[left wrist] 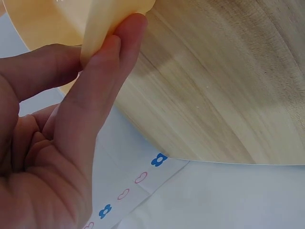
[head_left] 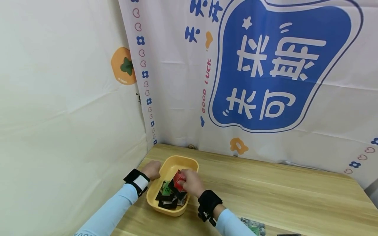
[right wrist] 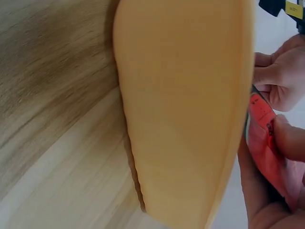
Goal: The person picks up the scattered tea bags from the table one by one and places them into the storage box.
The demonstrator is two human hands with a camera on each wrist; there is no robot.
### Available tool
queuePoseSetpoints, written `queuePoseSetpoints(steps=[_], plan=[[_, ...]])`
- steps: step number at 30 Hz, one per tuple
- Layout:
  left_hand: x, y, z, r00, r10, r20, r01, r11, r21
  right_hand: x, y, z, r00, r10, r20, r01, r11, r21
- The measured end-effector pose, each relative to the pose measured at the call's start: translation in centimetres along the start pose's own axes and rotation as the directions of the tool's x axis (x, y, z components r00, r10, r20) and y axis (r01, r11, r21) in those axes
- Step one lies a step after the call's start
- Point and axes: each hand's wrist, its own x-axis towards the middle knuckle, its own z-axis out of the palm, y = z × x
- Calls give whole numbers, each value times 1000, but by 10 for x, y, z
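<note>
A yellow plastic basin point(head_left: 169, 212) stands at the left end of the wooden table. My left hand point(head_left: 152, 169) pinches its left rim between thumb and fingers; the left wrist view shows this hand point(left wrist: 71, 119) close up. Over the basin's right side, my right hand point(head_left: 193, 183) holds a flat red piece with dark edges point(head_left: 178, 180) between thumb and fingers. In the right wrist view the red piece point(right wrist: 267, 148) bends a little and carries small dark print. Beneath it in the basin lie several flat black pieces and a green one point(head_left: 167, 190).
Near the table's front edge, partly behind the right sleeve, lies a green-grey printed flat piece point(head_left: 254, 226). A dark item point(head_left: 289, 234) shows beside it at the frame's bottom. Printed white cloth point(head_left: 177, 82) hangs behind the table, and pale cloth point(head_left: 73, 131) hangs along its left side.
</note>
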Motion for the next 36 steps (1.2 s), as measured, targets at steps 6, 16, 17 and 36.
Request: queuePoseSetpoints(steps=[6,16,17,36], plan=[[-4,2,-2,1000,7,-4,-7,1000,4,2,2,7,1000,-16,-19,16,1000,-8],[-6,0,4,999,16,-48,-15,1000,12,-2,2,12,999,-36,-32,32,994,-107],[-6,-1,5,999,16,-51,-15,1000,14,-3,2,12,998,-38,-40,34,993,-111],[3,-1,5,998,60,-21,-61,998,-33,-48,3,-57,990,-66,123,80,991,-110]])
